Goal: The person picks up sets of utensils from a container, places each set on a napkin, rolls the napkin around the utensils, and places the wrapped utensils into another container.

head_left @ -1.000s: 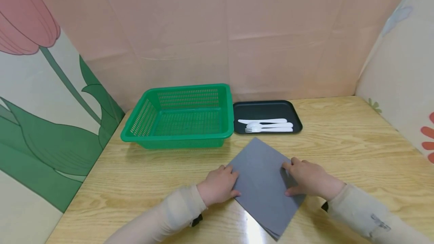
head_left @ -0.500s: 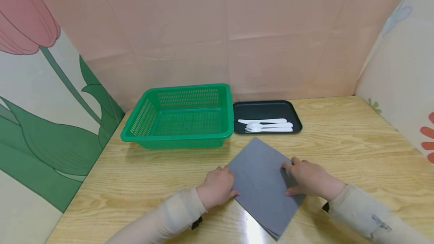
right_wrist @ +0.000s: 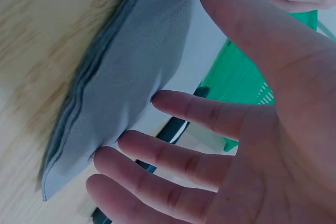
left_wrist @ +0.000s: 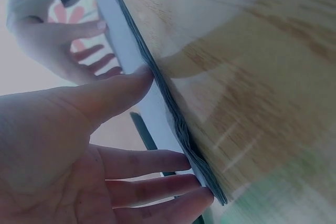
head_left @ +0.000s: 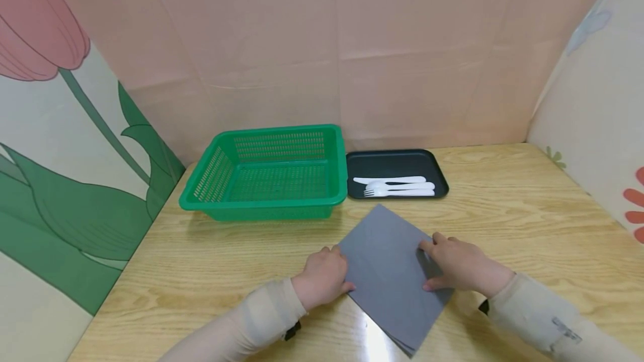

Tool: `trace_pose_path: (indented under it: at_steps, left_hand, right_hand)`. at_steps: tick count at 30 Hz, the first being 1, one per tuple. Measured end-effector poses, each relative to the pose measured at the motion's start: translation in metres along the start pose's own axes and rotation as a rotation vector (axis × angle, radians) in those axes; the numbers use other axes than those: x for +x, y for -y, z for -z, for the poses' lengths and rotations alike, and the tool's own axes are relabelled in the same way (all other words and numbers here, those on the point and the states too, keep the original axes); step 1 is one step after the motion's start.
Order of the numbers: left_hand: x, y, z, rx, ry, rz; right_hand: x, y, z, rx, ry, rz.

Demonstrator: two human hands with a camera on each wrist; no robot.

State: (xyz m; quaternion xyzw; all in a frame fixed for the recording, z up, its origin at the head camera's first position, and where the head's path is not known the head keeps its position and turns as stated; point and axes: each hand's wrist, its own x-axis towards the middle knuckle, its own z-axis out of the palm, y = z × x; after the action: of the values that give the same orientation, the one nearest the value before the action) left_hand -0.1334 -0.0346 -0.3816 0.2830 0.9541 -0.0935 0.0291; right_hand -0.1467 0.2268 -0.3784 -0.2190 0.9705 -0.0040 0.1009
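A grey folded napkin (head_left: 387,272) lies on the table, turned cornerwise, its several thin layers stacked along the edge in both wrist views. My left hand (head_left: 323,278) rests against its left edge. In the left wrist view the left thumb (left_wrist: 123,90) touches that layered edge, and the fingertips meet it farther along. My right hand (head_left: 455,263) is over the right side, with thumb and fingertips spread on the top. The right wrist view has the fingers (right_wrist: 163,153) nearly straight, touching the grey surface, where a slight fold bulges.
Behind the napkin, on the left, stands a green plastic basket (head_left: 264,203). Beside it a black tray (head_left: 387,162) carries a white plastic knife (head_left: 397,179), spoon and fork (head_left: 402,193). The wooden table (head_left: 528,222) meets a pink backdrop at the rear.
My left fingers have drawn back slightly to the left, from over the napkin to its edge. The right hand and the napkin look the same.
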Motion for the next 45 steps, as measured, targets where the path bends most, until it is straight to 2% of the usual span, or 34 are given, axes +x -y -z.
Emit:
trace_pose_path:
  at_steps: [15, 24, 34, 45]
  left_hand:
    - [0.002, -0.001, -0.001, 0.027, 0.011, -0.005]
    - [0.002, -0.002, 0.000, 0.042, 0.006, 0.001]
    - [0.000, -0.002, 0.002, 0.046, -0.005, 0.001]
    - [0.001, -0.002, 0.001, 0.061, -0.004, -0.003]
  right_hand:
    - [0.007, -0.007, 0.005, 0.001, 0.009, 0.048]
    - [0.015, -0.007, 0.014, 0.009, -0.108, 0.106]
    - [0.027, -0.010, 0.034, 0.018, -0.161, 0.104]
    - [0.046, -0.020, 0.044, -0.017, -0.279, 0.132]
